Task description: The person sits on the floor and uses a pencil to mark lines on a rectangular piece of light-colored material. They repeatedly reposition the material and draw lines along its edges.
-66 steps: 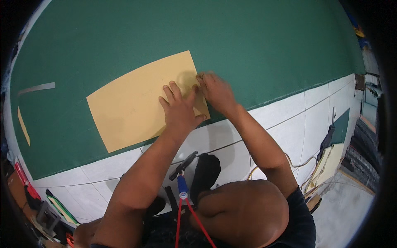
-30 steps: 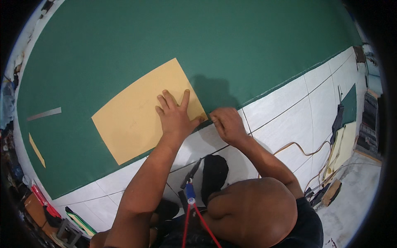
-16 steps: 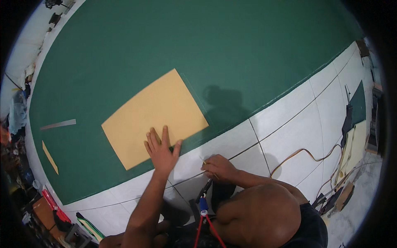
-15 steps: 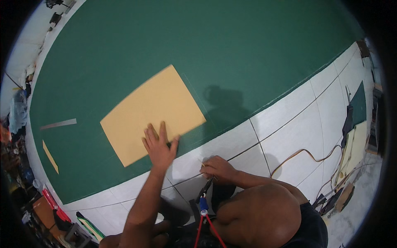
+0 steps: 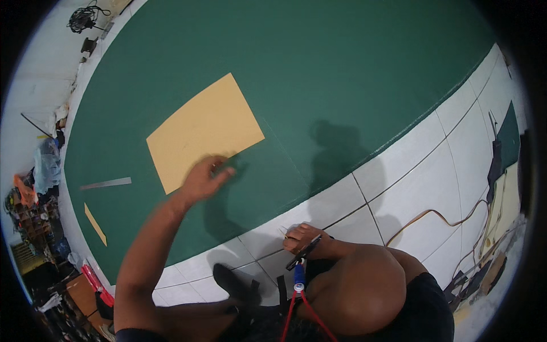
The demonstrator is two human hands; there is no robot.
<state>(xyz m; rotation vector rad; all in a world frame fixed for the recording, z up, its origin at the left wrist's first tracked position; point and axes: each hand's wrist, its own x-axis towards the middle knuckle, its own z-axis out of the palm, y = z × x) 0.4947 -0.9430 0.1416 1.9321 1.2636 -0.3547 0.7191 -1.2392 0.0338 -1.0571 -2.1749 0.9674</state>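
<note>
A tan sheet of card [image 5: 205,134], cut with straight edges and one slanting corner, lies flat on a wide green cloth [image 5: 353,68]. Over its near edge hovers my left hand [image 5: 202,179], thumb apart and fingers bent, slightly blurred; nothing shows in its grasp. To the right of it, my right hand [image 5: 306,236] is closed above the white tiles near the cloth's edge. A slim pointed thing sticks out from its fingers, too small to name. Just below that hand hangs a dark clip-like object [image 5: 305,255] on a red cord [image 5: 309,313].
At the cloth's left lie a metal ruler [image 5: 106,183] and a narrow tan strip [image 5: 96,224]. A faint chalk line runs right of the card. White tiles [image 5: 410,165] border the cloth, with a brown strap [image 5: 427,214] on them. Clutter lines the far left [image 5: 43,199].
The tan card has shifted left and away across the cloth. My left hand has moved from flat on the card to raised at its near edge. My right hand stays closed.
</note>
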